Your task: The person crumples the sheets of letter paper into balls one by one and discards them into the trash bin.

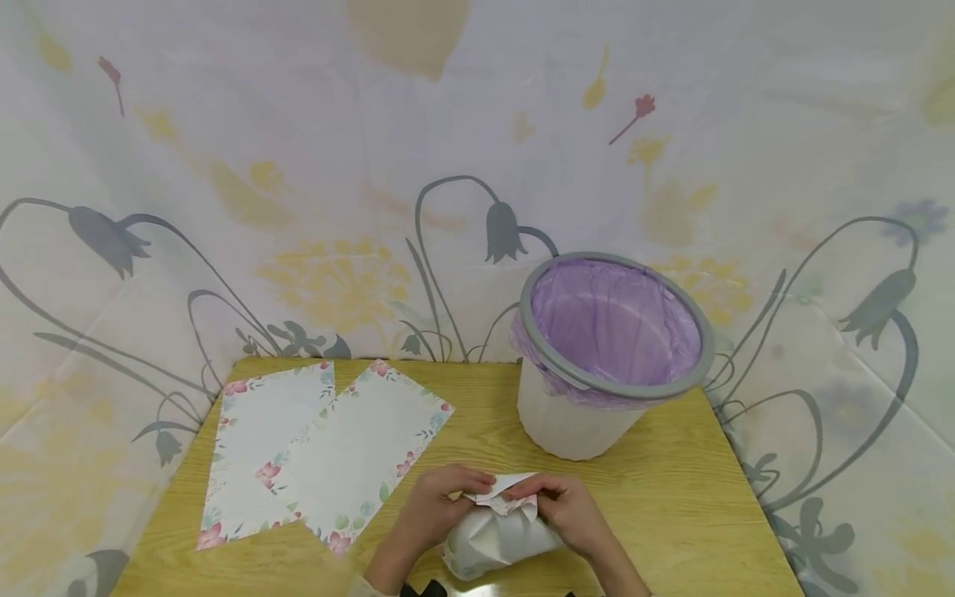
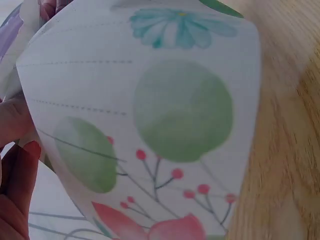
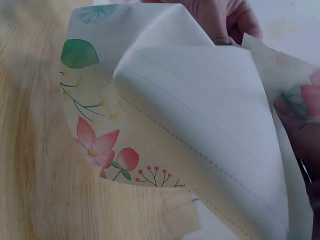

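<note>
Floral-bordered lined paper, one sheet [image 1: 498,531], is bunched between both hands at the near edge of the wooden table [image 1: 671,497], just in front of the person. The left hand [image 1: 433,506] has its fingers curled over the sheet's upper left, thumb and fingertips pinching the gathered top edge; the right hand [image 1: 570,510] mirrors it, fingers curled and clamped on the same crest. From the right wrist view the paper [image 3: 200,150] is folded over itself in a soft cone, not yet crushed tight, with fingers [image 3: 230,20] showing behind its top. The left wrist view is filled by the printed leaf and berry pattern [image 2: 165,130], a thumb [image 2: 17,190] at its left edge.

Two more flat sheets [image 1: 313,448] lie overlapping on the left of the table, well apart from the hands. A white wastebasket [image 1: 574,423] with a grey rim and purple liner [image 1: 612,323] stands behind and to the right, near the table's far edge.

Likely risks: the loose fold may spring open if either pinch relaxes, and the light basket could tip if knocked on its rim. Whether the liner is firmly tucked all round is hard to tell; a flap seems to hang at the front.
</note>
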`<state>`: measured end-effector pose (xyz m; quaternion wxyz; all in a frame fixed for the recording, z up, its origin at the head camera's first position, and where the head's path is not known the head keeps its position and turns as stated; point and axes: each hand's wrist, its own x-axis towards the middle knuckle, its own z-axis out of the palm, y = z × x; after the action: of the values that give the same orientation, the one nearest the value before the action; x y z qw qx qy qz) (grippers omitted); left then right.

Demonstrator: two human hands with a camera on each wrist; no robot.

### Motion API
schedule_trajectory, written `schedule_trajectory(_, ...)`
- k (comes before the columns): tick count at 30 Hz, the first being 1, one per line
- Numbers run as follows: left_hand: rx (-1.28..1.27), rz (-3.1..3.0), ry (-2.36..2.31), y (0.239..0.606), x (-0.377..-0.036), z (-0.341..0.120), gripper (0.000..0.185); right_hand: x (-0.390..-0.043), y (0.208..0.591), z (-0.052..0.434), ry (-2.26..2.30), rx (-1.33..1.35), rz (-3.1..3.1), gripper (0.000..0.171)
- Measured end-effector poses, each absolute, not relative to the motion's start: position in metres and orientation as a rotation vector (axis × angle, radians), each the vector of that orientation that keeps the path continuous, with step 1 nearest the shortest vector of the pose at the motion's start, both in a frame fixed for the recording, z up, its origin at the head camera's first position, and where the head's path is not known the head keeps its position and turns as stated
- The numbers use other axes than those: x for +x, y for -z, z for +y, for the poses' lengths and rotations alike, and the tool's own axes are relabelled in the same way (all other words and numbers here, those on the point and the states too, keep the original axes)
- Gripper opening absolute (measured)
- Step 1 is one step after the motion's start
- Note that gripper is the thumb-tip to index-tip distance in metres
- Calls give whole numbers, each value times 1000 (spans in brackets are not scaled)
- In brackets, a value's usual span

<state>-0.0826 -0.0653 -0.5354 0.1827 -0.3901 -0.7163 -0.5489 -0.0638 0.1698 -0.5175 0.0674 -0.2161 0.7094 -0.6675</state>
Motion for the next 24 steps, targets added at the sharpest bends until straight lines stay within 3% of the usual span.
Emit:
schedule_trajectory(4, -1016, -2011, 1592, 539, -82, -67, 39, -63, 518, 163, 2037, -573, 2316, 15)
schedule_trajectory(10, -939, -2025, 1502, 540, -83, -68, 40, -54, 522, 152, 1949, -592, 2777, 42)
schedule_trajectory(14, -878, -2006, 1451, 540, -82, -68, 43, -47, 529, 149, 1892, -677, 2999, 46)
schedule_trajectory(18, -784, -1975, 1418, 539, -78, -66, 46, -38, 541, 151, 1840, -486, 3086, 54)
schedule_trajectory(21, -677, -1935, 1439, 532, -74, -64, 46, -32, 548, 153, 1820, -435, 3054, 68)
schedule_trajectory(24, -573, -1879, 1482, 519, -70, -61, 44, -30, 552, 153, 1794, -574, 2989, 89)
